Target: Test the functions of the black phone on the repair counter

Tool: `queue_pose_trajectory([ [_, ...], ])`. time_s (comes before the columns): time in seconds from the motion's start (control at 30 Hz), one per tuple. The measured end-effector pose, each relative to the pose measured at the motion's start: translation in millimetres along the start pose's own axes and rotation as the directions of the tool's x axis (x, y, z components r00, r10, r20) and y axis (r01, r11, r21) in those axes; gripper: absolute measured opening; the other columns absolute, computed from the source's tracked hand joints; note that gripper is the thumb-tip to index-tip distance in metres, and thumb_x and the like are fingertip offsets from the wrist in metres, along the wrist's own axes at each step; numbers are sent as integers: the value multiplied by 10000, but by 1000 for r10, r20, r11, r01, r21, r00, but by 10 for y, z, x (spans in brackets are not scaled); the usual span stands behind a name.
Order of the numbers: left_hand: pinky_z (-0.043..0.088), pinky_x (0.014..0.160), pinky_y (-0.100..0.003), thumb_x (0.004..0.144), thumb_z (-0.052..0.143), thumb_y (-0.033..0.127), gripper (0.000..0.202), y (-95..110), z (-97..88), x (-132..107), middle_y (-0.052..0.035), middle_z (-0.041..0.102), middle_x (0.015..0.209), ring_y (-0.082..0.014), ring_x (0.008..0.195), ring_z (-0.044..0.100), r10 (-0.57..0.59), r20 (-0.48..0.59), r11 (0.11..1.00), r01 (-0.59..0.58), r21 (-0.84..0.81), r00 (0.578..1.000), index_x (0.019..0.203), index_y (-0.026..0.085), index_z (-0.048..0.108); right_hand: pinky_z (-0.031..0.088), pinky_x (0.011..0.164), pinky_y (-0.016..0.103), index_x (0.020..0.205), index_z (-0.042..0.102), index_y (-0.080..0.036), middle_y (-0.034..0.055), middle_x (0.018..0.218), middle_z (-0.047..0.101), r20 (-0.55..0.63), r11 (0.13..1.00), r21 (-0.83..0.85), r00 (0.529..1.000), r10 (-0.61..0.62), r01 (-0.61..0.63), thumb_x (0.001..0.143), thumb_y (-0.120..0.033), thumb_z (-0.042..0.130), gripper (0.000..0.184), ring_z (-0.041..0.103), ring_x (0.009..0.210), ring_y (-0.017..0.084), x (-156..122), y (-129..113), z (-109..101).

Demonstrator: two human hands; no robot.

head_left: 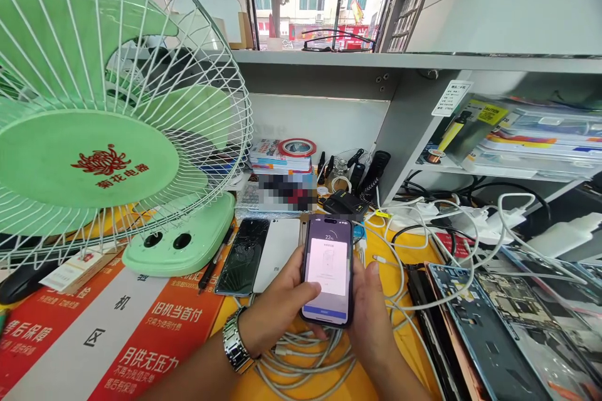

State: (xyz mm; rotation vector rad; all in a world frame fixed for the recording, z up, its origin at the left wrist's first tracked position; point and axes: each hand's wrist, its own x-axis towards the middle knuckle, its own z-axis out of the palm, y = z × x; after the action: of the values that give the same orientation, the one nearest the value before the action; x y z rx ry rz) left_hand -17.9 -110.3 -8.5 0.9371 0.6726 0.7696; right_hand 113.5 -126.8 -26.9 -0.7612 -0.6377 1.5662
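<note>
A smartphone (328, 269) with a lit screen is held upright between both hands; the screen shows a dial reading 22, a white pop-up and a blue bar at the bottom. My left hand (286, 291), with a metal watch (236, 339) on the wrist, grips its left side, thumb over the screen. Along the right edge my right hand (369, 301) is closed against the phone, its fingers partly hidden behind. Coiled white cables (305, 366) lie below the phone. Just left rest a dark phone with a cracked screen (242, 257) and a white phone (277, 250).
A green fan (89, 156) fills the left side, its base (183, 235) on the yellow tabletop. Opened phones and parts (484, 326) lie at right beside white chargers and tangled cables (470, 219). Books with a tape roll (296, 147) stand at the back, under a grey shelf (320, 59).
</note>
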Motion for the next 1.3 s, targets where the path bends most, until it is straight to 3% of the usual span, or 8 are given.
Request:
queue_pose_trajectory([
  [0.17, 547, 481, -257, 765, 532, 136, 608, -4, -4, -14, -83, 606, 1049, -206, 753, 640, 8, 30, 998, -6, -61, 1000, 1342, 256, 381, 427, 403, 252, 1173, 620, -248, 29, 718, 663, -34, 988, -133, 996, -85, 80, 844, -712, 434, 598, 560, 496, 164, 0, -7, -29],
  [0.33, 535, 474, -252, 683, 541, 118, 725, 18, 11, -27, -88, 614, 1030, -221, 759, 643, -7, 57, 998, 11, -66, 998, 1369, 256, 349, 480, 566, 285, 1091, 672, -212, 43, 806, 665, -47, 951, -247, 978, -205, 187, 831, -736, 434, 632, 591, 674, 189, 15, -95, -84],
  [0.57, 533, 499, -245, 665, 552, 141, 812, 20, 10, -53, -135, 599, 1167, -258, 821, 666, -73, 129, 994, 83, -74, 989, 1420, 283, 292, 458, 791, 337, 1057, 695, -220, 75, 1024, 719, -124, 956, -211, 964, -234, 205, 812, -754, 428, 645, 618, 974, 256, 60, -357, -106],
  [0.67, 536, 507, -250, 663, 550, 149, 805, 6, 5, -62, -132, 598, 1173, -239, 791, 662, -75, 145, 994, 86, -72, 987, 1418, 290, 305, 433, 836, 348, 974, 720, -215, 80, 1010, 728, -155, 959, -186, 958, -242, 212, 795, -732, 478, 598, 614, 967, 248, 84, -441, -149],
  [1.0, 548, 504, -262, 685, 539, 140, 783, -18, 8, -64, -112, 611, 1118, -252, 807, 666, -93, 126, 993, 101, -58, 988, 1414, 312, 312, 457, 821, 314, 986, 728, -203, 75, 980, 739, -176, 964, -137, 953, -249, 227, 736, -626, 647, 498, 634, 925, 214, 105, -532, -224],
  [1.13, 544, 478, -265, 750, 524, 152, 709, -38, 36, -54, -105, 621, 1100, -232, 748, 663, -74, 73, 994, 80, -78, 995, 1409, 309, 312, 474, 832, 324, 1051, 711, -207, 71, 1046, 733, -125, 961, -202, 968, -219, 191, 789, -548, 638, 436, 646, 961, 224, 103, -447, -242],
  [1.3, 548, 466, -274, 858, 511, 234, 586, -40, 61, -50, -103, 622, 1093, -244, 772, 660, -25, -33, 995, 21, -95, 999, 1405, 308, 313, 505, 719, 331, 902, 751, -200, 66, 924, 758, -164, 929, -370, 985, -58, -7, 769, -548, 665, 383, 669, 847, 253, 62, -337, -195],
])
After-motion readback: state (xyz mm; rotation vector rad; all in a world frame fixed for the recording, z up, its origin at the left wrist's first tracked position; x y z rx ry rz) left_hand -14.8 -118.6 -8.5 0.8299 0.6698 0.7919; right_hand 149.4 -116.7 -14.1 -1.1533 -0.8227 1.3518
